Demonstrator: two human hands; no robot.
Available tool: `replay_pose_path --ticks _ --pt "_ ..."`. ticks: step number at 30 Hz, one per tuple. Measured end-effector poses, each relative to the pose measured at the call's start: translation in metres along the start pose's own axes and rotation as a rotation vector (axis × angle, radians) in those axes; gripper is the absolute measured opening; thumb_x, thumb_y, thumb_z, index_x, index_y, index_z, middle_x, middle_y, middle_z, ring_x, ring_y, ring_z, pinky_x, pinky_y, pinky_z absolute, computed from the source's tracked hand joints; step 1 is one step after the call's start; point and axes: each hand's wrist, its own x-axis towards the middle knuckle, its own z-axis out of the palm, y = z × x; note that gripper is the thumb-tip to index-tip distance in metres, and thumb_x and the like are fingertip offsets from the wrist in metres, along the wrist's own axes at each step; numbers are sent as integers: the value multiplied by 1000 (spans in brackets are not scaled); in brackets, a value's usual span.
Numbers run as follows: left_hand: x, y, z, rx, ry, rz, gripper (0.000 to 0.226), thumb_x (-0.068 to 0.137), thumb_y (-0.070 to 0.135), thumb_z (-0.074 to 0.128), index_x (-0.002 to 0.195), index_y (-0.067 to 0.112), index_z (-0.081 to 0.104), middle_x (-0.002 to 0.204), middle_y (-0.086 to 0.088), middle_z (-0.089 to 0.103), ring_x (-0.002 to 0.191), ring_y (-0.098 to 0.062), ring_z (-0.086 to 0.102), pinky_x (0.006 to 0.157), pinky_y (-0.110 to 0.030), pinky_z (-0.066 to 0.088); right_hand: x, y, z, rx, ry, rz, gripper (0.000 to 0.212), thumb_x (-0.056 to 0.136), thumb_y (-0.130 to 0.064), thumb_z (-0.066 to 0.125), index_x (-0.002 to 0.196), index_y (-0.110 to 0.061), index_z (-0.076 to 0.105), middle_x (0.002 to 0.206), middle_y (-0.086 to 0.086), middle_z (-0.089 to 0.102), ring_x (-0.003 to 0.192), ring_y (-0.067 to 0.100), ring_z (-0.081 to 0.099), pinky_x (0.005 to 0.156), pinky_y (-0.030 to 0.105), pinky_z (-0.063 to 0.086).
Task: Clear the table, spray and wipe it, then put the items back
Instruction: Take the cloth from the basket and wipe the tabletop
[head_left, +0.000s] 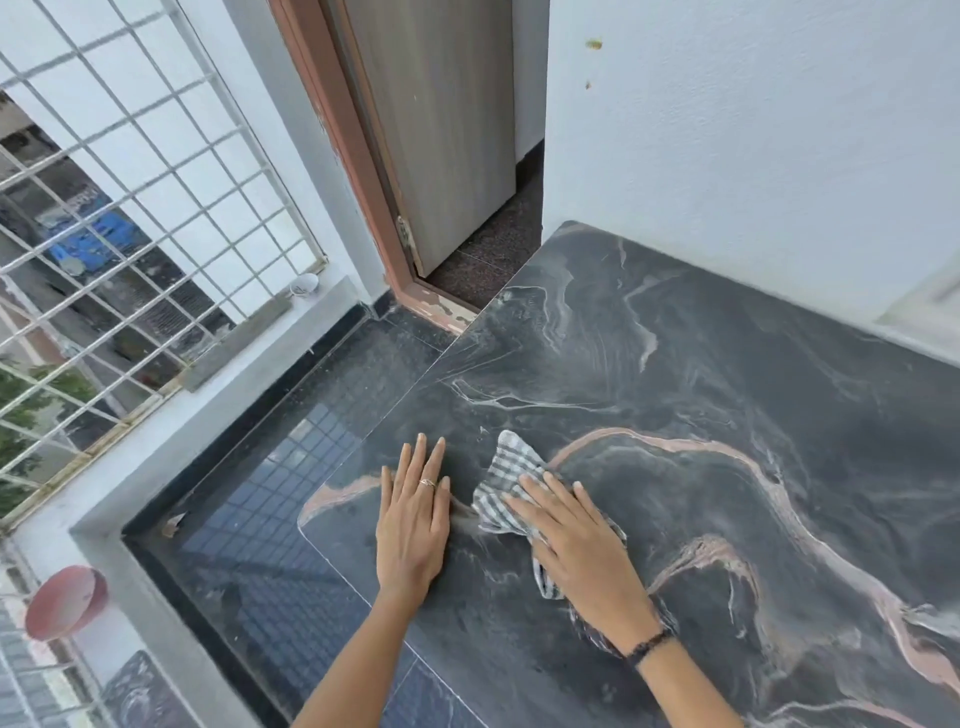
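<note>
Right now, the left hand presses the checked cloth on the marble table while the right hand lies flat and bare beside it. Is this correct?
Not quite: the hands are swapped. In the head view, the right hand presses the checked cloth on the marble table, while the left hand lies flat and bare beside it.

A white window grille (130, 208), a small white bowl (304, 284) on its ledge, and a wooden door (441, 130).

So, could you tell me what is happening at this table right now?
A person is wiping the dark marbled stone table. The right hand presses a grey-and-white checked cloth flat on the top near its left edge. The left hand rests flat beside it, fingers straight. No items are visible on the tabletop.
</note>
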Motion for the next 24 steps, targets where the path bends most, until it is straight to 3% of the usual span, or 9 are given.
replay_pose_path --ticks 4,7,9,11,15,16,18,20,24 --pt "0 2 0 -1 -78 134 50 94 47 11 143 40 16 153 16 8 141 4 -5 116 -22 -8 -70 81 -31 145 45 251 46 98 -29 32 142 -38 26 152 -12 18 144 9 7 117 27 -7" --pt "0 1 1 53 -147 234 48 96 45 12 144 40 12 154 17 5 141 2 -6 117 -25 -7 -69 137 -56 266 200 576 45 98 -19 40 142 -27 32 155 -3 20 144 12 5 118 38 -4" --pt "1 2 3 99 -183 294 49 97 44 11 145 37 10 155 15 3 143 -1 -5 118 -27 -6 -39 151 -62 214 245 690 44 97 -13 42 141 -18 38 154 4 25 145 22 11 116 45 0" --pt "2 2 5 133 -214 335 49 97 43 10 146 35 8 155 14 4 142 0 -4 117 -27 -6 -2 138 -58 149 220 668 46 97 -13 40 143 -16 35 155 6 22 145 25 10 116 46 2" --pt "5 3 4 127 -228 348 57 95 52 0 144 31 18 152 15 14 142 0 8 117 -25 -3 44 57 -31 88 157 389 50 99 -18 38 146 -23 24 157 2 17 146 22 6 116 38 -5" --pt "5 7 4 114 -204 331 61 93 53 -2 143 29 24 150 16 18 141 -1 13 117 -25 -1 43 36 -22 49 152 312 51 97 -18 42 145 -23 27 155 1 22 145 23 12 115 37 -2" --pt "7 20 7 87 -151 294 69 92 55 -5 142 24 32 148 15 23 140 -2 19 117 -23 1 24 1 -5 17 130 186 51 88 -20 57 138 -25 44 145 0 43 137 22 35 115 40 17" --pt "6 36 14 64 -160 289 73 91 57 -8 143 23 31 149 13 19 140 -2 14 117 -22 -4 -12 -8 4 9 107 146 46 86 -27 48 132 -27 49 138 -5 51 130 17 45 113 39 26" --pt "-5 58 33 170 -198 308 69 92 52 -14 146 22 16 152 9 11 142 -9 8 115 -30 -6 -94 45 -4 34 131 381 50 95 -37 20 144 -31 30 153 -6 26 142 10 13 116 38 3"
